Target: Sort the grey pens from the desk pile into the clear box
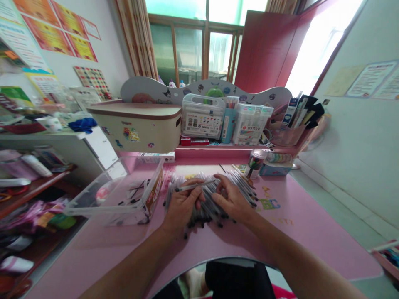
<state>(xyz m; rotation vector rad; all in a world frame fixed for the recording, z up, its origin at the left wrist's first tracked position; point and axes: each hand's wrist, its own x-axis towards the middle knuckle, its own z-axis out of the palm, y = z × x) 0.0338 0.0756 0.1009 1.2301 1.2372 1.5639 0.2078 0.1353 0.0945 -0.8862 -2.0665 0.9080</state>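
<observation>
My left hand (187, 201) is closed around a slim pale pen (195, 185) with a dark end, which lies nearly level and points right. Close to the pen's right end is my right hand (230, 197), its thumb and index finger apart and curved; whether a fingertip touches the pen I cannot tell. Beneath both hands spreads a big heap of similar pens (212, 211), pale with dark ends, many facing the front of the pink desk. To the left stands a clear plastic box (93, 206) with a few dark, thin pieces inside.
A cream storage bin (140, 128), a clear marker case (203, 118), another clear case (252, 124) and a pen holder (285, 133) stand on the raised shelf. Below it, a round clear tub (256, 162) and a blue box (276, 168) sit at the back right of the desk (308, 224).
</observation>
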